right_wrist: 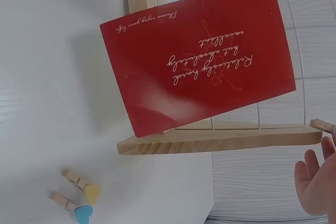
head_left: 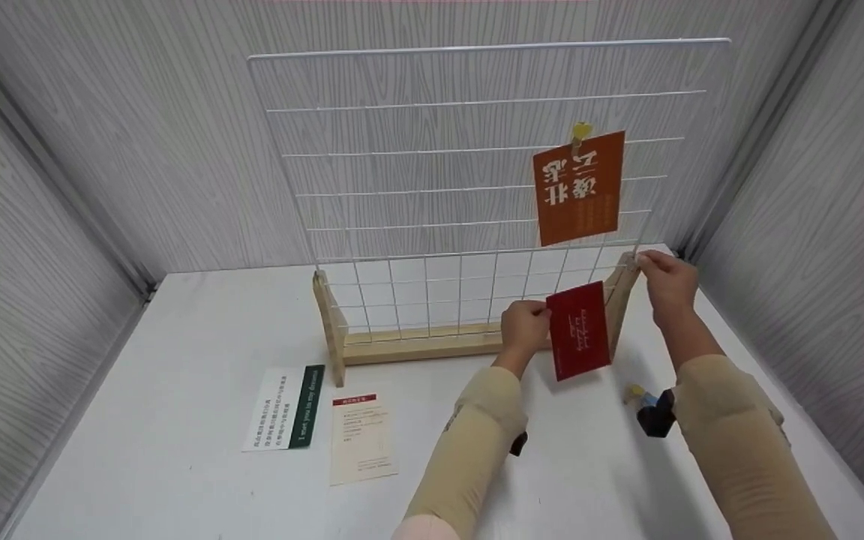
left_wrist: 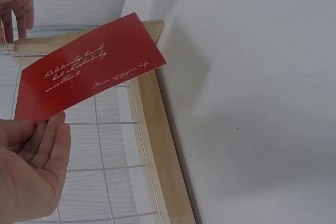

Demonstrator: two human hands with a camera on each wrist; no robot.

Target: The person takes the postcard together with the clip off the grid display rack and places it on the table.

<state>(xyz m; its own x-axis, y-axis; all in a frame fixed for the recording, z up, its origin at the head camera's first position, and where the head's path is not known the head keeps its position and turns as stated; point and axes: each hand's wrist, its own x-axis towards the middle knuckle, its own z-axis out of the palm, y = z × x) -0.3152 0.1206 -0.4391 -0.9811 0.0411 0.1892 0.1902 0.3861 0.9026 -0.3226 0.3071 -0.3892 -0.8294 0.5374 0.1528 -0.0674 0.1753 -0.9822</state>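
Observation:
Between thumb and fingers, my left hand [head_left: 526,326] pinches a red card [head_left: 579,331] with white script by its left edge. The card hangs in front of the lower right part of a white wire grid [head_left: 477,49]. My right hand [head_left: 670,283] is at the grid's right side, by the top of the wooden stand foot [right_wrist: 226,141]. Its fingers hold a small wooden clothespin [right_wrist: 321,126], partly cut off in the right wrist view. Above the red card, an orange card [head_left: 578,191] hangs on the grid from a yellow-topped clip [head_left: 582,130].
Two wooden clothespins lie on the table, one with a yellow heart [right_wrist: 92,193], one with a blue heart [right_wrist: 83,214]. Left of my arms lie a green-and-white card [head_left: 274,409] and a cream card [head_left: 363,446]. A wooden bar [head_left: 417,349] runs along the stand's base. Walls enclose the table.

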